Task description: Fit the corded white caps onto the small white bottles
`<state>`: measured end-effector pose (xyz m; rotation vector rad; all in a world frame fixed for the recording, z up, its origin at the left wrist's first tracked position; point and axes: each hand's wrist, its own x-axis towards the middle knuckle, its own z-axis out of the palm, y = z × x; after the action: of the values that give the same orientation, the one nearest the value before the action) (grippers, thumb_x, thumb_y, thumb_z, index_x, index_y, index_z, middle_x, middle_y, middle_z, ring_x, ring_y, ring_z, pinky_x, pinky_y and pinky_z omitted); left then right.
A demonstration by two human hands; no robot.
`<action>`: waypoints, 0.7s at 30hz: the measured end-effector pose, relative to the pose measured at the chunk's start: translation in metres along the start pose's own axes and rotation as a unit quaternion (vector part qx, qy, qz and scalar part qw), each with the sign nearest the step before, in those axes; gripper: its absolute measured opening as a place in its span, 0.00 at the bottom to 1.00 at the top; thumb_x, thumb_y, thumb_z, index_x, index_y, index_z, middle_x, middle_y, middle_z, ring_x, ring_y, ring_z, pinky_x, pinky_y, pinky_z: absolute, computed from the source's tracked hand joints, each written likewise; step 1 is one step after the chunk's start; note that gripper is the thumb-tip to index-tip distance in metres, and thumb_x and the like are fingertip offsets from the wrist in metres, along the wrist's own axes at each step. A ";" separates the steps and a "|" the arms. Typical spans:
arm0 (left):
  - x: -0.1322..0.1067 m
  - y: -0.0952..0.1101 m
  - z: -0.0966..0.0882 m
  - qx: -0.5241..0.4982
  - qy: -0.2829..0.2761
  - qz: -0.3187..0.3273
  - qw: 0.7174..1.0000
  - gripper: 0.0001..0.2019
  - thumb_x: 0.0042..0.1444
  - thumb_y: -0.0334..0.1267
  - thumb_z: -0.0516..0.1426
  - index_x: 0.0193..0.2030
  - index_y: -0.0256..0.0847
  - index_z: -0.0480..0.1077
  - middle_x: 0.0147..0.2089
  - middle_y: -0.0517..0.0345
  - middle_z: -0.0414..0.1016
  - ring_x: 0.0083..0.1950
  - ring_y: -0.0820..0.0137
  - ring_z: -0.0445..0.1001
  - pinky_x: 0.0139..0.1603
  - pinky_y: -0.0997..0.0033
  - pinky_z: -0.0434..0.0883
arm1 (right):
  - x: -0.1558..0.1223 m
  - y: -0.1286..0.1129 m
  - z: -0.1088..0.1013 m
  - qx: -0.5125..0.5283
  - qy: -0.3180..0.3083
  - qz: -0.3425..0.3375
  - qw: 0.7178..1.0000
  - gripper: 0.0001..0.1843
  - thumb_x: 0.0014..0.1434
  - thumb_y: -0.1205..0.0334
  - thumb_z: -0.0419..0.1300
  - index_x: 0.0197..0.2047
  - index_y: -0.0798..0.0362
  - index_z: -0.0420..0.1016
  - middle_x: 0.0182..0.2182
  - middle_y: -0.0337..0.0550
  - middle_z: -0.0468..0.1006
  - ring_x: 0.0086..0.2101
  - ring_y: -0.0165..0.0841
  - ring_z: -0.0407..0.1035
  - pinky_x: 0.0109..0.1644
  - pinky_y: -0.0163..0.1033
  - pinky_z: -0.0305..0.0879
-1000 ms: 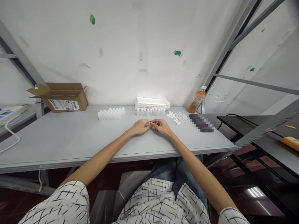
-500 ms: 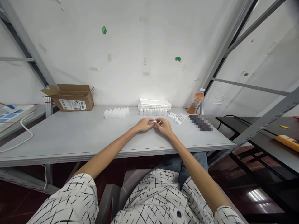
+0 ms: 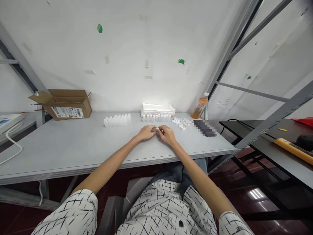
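Over the middle of the grey table, my two hands meet around a small translucent bottle (image 3: 154, 129). My left hand (image 3: 146, 132) is closed on its body. The fingers of my right hand (image 3: 167, 134) pinch a small white cap (image 3: 157, 129) at the bottle's right end. Whether the cap is threaded on cannot be made out. Behind my hands stands a row of small white bottles (image 3: 156, 118) with tops on. To the left is a group of white bottles (image 3: 117, 121) without visible caps. A pile of white caps (image 3: 182, 123) lies to the right.
A stack of white trays (image 3: 157, 108) rests against the wall. An open cardboard box (image 3: 67, 106) stands at the back left, an orange drink bottle (image 3: 200, 106) at the back right. A blurred dark object (image 3: 204, 128) lies near metal shelf posts on the right.
The view has turned slightly to the right, so everything sits further left. Both hands stay together on the bottle and cap; the right fingers have shifted slightly around the cap.
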<state>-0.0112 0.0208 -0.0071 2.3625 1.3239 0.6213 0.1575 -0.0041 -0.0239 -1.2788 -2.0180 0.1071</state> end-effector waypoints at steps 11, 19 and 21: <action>0.000 0.000 0.000 0.023 -0.008 -0.012 1.000 0.14 0.57 0.45 0.51 0.42 0.41 0.74 0.44 0.52 0.79 0.44 0.61 0.74 0.42 0.67 0.67 | 0.000 -0.004 0.001 -0.048 -0.018 -0.013 0.999 0.13 0.64 0.60 0.51 0.42 0.56 0.75 0.35 0.46 0.75 0.29 0.31 0.67 0.33 0.35 0.56; 0.001 0.000 0.001 0.055 -0.012 -0.010 0.998 0.12 0.55 0.41 0.50 0.39 0.42 0.74 0.40 0.54 0.79 0.41 0.62 0.74 0.38 0.68 0.65 | 0.000 -0.002 0.004 -0.079 -0.015 -0.017 0.997 0.13 0.63 0.61 0.51 0.38 0.55 0.75 0.32 0.44 0.75 0.28 0.31 0.66 0.32 0.35 0.53; 0.002 0.000 0.001 0.066 -0.012 -0.009 0.998 0.12 0.55 0.41 0.51 0.39 0.43 0.74 0.40 0.54 0.79 0.41 0.61 0.74 0.37 0.68 0.65 | -0.001 -0.003 0.003 -0.078 -0.010 -0.016 0.997 0.12 0.63 0.61 0.51 0.37 0.55 0.75 0.31 0.44 0.75 0.28 0.31 0.67 0.32 0.35 0.53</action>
<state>-0.0099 0.0221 -0.0080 2.4508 1.4148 0.5142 0.1535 -0.0053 -0.0248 -1.3455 -2.0968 -0.0529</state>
